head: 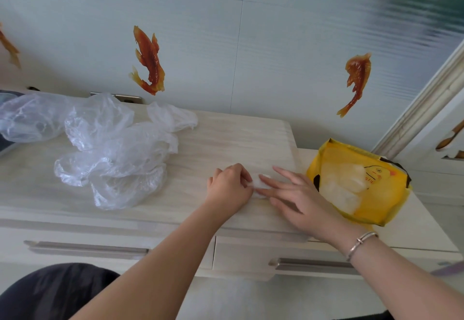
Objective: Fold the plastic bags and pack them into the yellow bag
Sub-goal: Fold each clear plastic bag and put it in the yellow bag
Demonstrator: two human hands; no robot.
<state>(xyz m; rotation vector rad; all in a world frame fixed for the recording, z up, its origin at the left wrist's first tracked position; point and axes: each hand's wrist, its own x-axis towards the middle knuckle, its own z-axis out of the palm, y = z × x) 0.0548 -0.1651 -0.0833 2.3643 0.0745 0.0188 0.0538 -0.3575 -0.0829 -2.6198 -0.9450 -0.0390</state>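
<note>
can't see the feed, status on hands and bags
Left hand pinches folded bag, right hand presses it flat. Yellow bag open beside. Loose bags wait left. Nothing blocking.

Bright, even daylight; soft shadows under the hands; glare on the glossy wall (276, 43); wide-angle bending at the edges.

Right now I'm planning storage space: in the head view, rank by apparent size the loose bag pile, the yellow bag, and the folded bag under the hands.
1. Loose bag pile, largest.
2. Yellow bag.
3. Folded bag, smallest, though the left hand and right hand partly cover it.
</note>
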